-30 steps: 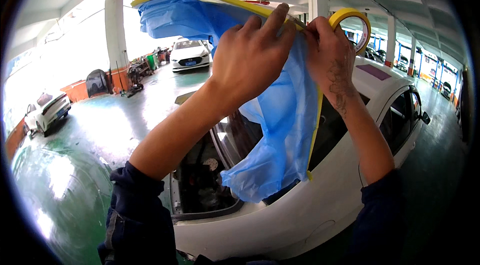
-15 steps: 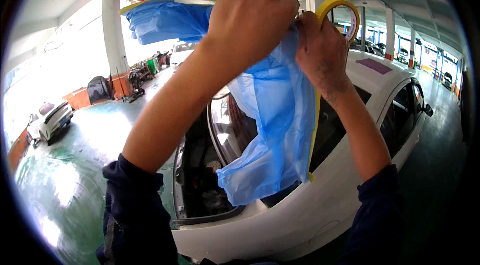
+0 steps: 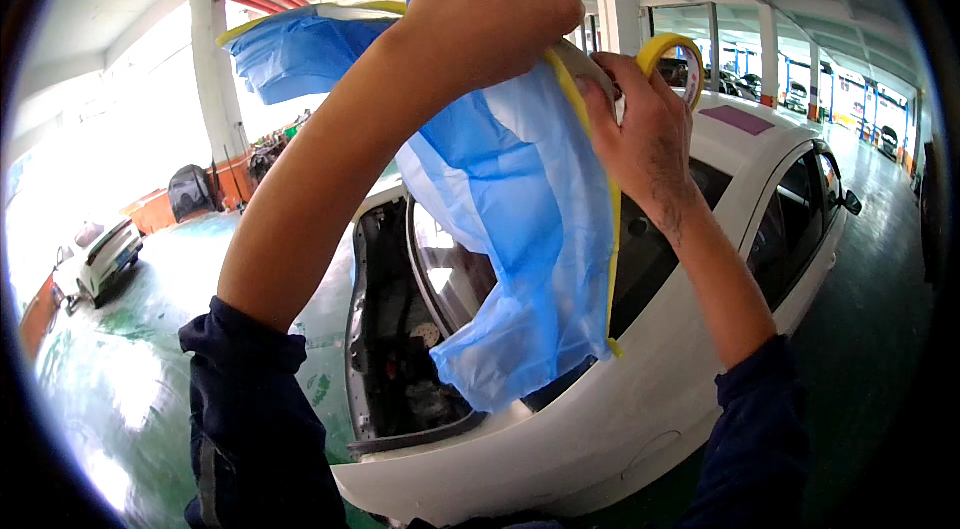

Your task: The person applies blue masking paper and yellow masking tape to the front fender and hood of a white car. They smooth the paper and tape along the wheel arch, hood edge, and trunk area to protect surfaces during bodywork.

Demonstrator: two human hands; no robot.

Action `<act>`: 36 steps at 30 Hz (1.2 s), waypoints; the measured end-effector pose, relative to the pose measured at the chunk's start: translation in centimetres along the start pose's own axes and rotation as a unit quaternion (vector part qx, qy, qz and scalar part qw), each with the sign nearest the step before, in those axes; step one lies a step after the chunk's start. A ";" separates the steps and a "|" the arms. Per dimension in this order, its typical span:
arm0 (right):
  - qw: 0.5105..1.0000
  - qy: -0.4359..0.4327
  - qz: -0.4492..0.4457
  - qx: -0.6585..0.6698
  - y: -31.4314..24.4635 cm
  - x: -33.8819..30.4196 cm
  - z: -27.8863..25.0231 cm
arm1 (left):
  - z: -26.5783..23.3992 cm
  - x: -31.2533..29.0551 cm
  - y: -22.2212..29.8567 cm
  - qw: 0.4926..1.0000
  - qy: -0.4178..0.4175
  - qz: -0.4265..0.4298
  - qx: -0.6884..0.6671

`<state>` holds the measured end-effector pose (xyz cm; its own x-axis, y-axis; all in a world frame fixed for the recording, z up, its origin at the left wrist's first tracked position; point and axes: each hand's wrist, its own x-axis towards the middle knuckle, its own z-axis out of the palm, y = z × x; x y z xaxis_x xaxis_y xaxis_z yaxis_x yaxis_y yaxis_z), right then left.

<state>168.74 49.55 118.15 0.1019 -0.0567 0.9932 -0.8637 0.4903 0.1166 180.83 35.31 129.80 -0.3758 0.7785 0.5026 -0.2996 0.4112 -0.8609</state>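
Observation:
A crumpled blue masking film (image 3: 515,199), edged with yellow tape, hangs in front of me over the white car (image 3: 590,439). My left hand (image 3: 495,19) is closed on the upper part of the film, its fingertips partly hidden. To its right, my right hand (image 3: 645,124) grips a roll of yellow masking tape (image 3: 650,54), with thumb and fingers closed at its near side. A strip of tape spans the short gap between both hands and runs down the film's right edge. The film's lower end hangs by the car's dark open compartment (image 3: 400,369).
A purple patch (image 3: 737,120) lies on the car's roof. Another white car (image 3: 105,259) stands at the far left on the green floor (image 3: 170,379). A pillar (image 3: 215,99) and a dark car part (image 3: 190,191) stand beyond it.
Both hands have shifted slightly left in view, and the tape roll is lower. The gap between the hands is a little wider, showing more of the tape strip. The film swings slightly left.

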 end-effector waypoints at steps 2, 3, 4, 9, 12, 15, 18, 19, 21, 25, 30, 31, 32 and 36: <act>0.999 0.043 -0.007 0.017 0.6 -0.8 -0.6 | 0.1 -0.1 -0.2 0.999 -0.009 -0.015 -0.050; 0.999 0.041 -0.022 0.000 0.4 -1.0 -1.2 | 0.1 -0.2 -0.3 0.997 -0.014 -0.023 -0.075; 0.999 0.040 -0.036 -0.011 -0.3 -1.0 -1.8 | 0.1 -0.3 -0.4 0.996 -0.015 -0.030 -0.079; 0.998 -0.025 -0.023 -0.059 -0.7 -1.5 -1.0 | -1.3 -1.0 0.3 0.994 0.035 -0.059 -0.086; 0.999 -0.016 0.009 -0.027 0.4 -1.5 -1.2 | -1.9 -2.2 2.2 0.992 0.060 -0.081 -0.073; 0.999 0.024 0.039 0.016 0.1 -1.9 -0.5 | -0.7 -2.9 3.0 0.991 0.084 -0.091 -0.044; 0.990 0.028 0.103 0.093 -0.3 -2.2 0.0 | -0.3 -2.7 2.3 0.994 0.068 -0.056 -0.058; 0.990 0.044 0.092 0.098 0.0 -2.3 0.1 | -0.3 -2.4 2.3 0.995 0.069 -0.042 -0.058; 0.989 0.076 0.068 0.106 0.9 -2.0 0.5 | 0.1 -1.7 1.9 0.995 0.087 -0.014 -0.048; 0.969 -0.017 0.110 0.219 2.7 -0.3 0.4 | 0.2 0.1 0.2 0.990 0.009 -0.048 -0.133; 0.854 -0.117 0.261 0.434 3.7 -0.7 1.0 | -3.1 3.0 -1.3 0.944 -0.200 -0.068 -0.255; 0.823 -0.120 0.291 0.473 3.3 -0.7 1.3 | -3.1 3.1 -1.6 0.932 -0.208 -0.081 -0.284; 0.801 -0.118 0.326 0.488 2.9 -0.7 1.5 | -3.1 3.1 -1.9 0.920 -0.217 -0.094 -0.314; 0.819 -0.071 0.352 0.448 1.1 -0.6 1.6 | -1.3 2.6 -2.2 0.941 -0.175 -0.058 -0.285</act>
<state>166.91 48.78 117.66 -0.5800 -0.1666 0.7974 -0.7057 -0.3862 -0.5940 181.69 37.02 132.91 -0.6654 0.5499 0.5048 0.1244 0.7485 -0.6513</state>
